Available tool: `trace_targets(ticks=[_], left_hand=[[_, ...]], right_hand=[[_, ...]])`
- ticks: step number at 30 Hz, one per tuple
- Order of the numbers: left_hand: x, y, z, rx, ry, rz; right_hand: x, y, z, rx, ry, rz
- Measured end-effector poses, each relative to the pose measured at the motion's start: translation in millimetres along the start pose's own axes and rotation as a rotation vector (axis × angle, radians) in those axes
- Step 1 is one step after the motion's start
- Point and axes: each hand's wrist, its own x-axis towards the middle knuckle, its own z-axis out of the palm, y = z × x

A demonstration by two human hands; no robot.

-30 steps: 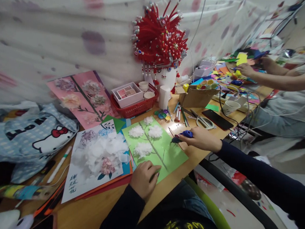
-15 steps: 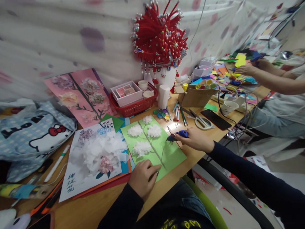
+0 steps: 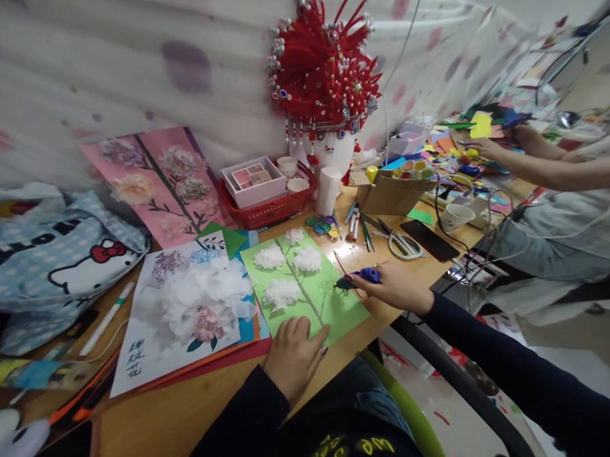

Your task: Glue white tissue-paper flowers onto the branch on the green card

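A light green sheet (image 3: 345,317) with several white paper flowers (image 3: 307,259) and a grey-green stem lies at the table's front edge. My left hand (image 3: 297,354) rests on its lower edge, fingers stretched out and holding nothing. In my right hand (image 3: 394,285) is a blue glue gun (image 3: 367,275), its tip pointing left, low over the right part of the sheet. Small shiny spots show on the paper by the tip. A thin brown stick-like piece (image 3: 339,262) appears just beyond the gun; whether my hand holds it too, I cannot tell.
Left of the sheet lies a white paper (image 3: 124,368) with tissue flowers. Scissors (image 3: 404,246), pens (image 3: 353,225) and a phone (image 3: 430,240) lie beyond my right hand. Behind stand a red basket (image 3: 269,213) and a red beaded headdress (image 3: 324,74). A co-worker's arm (image 3: 548,168) reaches in at right.
My left hand has slid slightly right along the sheet's lower edge, with its fingers flatter. The glue gun has come slightly lower, and shiny spots now show beside its tip.
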Motion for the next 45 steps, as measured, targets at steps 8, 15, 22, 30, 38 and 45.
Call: trace_targets(ticks=[8, 15, 22, 30, 38, 45], left_hand=[[23, 19, 17.6, -0.108, 0.11, 0.226], [40, 31, 18.3, -0.211, -0.134, 0.221], [39, 28, 19.0, -0.282, -0.138, 0.211], [39, 27, 16.6, -0.312, -0.162, 0.211], [36, 26, 19.5, -0.36, -0.109, 0.205], [36, 26, 19.4, -0.374, -0.127, 0.197]], right_hand=[[-8, 0, -5, 0.119, -0.074, 0.007], [1, 6, -6, 0.119, -0.077, 0.048], [9, 6, -8, 0.174, -0.163, 0.031], [18, 8, -17, 0.205, -0.168, 0.05], [20, 4, -21, 0.155, -0.249, -0.003], [19, -5, -20, 0.112, -0.151, -0.034]])
